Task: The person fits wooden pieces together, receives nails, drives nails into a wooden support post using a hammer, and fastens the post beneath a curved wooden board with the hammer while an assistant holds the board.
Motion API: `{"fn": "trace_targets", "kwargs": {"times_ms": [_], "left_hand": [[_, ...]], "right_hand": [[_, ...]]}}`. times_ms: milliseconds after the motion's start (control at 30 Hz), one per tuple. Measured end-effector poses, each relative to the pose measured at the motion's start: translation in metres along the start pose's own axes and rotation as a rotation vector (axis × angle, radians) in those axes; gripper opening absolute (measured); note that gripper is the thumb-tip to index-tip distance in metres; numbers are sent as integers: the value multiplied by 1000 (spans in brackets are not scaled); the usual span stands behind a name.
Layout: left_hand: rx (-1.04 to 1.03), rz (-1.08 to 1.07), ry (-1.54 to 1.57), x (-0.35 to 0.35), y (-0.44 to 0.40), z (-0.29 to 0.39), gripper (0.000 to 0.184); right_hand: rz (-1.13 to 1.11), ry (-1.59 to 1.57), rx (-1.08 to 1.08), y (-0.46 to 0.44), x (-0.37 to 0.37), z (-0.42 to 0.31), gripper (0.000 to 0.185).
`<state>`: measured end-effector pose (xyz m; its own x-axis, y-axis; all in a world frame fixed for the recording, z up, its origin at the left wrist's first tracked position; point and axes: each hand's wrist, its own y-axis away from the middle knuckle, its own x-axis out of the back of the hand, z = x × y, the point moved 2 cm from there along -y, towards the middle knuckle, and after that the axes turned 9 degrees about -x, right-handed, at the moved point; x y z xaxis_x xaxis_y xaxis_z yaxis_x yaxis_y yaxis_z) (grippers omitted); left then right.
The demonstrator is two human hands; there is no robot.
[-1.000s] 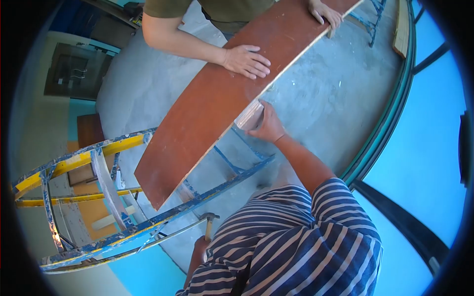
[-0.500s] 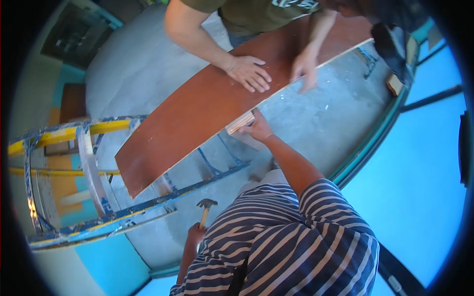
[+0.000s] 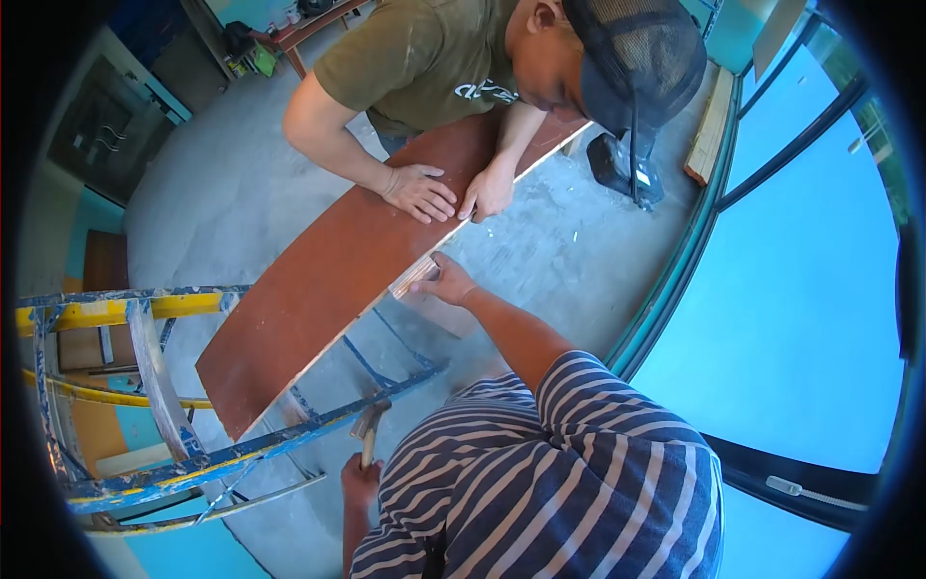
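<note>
A long reddish-brown panel (image 3: 299, 280) with a curved far edge lies slanting in front of me. My right hand (image 3: 449, 282) grips a short pale wood block (image 3: 415, 277) at the panel's near edge; part of the block is hidden beneath it. Low on the left, my left hand (image 3: 362, 479) is closed around the handle of a claw hammer (image 3: 368, 425), its head up. Opposite me a co-worker in a cap leans over the panel. One of their hands (image 3: 422, 195) lies flat on it, and the other (image 3: 488, 193) holds its near edge.
A paint-stained blue and yellow ladder (image 3: 174, 386) lies on its side at left, partly under the panel. Lumber (image 3: 712, 125) rests by the window frame (image 3: 675, 270) at right. A dark object (image 3: 622, 166) is on the floor. A reddish bench (image 3: 313, 31) stands far back.
The view has shifted, so the panel and hands appear farther left and lower. The co-worker's hand near the edge has gone from hovering to gripping it. The hammer is still in my left hand.
</note>
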<state>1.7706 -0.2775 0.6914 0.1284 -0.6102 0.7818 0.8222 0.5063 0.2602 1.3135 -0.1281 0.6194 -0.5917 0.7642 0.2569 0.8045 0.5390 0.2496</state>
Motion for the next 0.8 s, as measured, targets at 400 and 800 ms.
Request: {"fn": "trace_targets", "kwargs": {"times_ms": [400,800], "left_hand": [[81,476,-344,73,-194,145,45],[14,-6,-237,-70,-232,208,66]], "right_hand": [[-305,133,89,-27,25,5,72],[-442,-215,221,-68,83,99,57]]}}
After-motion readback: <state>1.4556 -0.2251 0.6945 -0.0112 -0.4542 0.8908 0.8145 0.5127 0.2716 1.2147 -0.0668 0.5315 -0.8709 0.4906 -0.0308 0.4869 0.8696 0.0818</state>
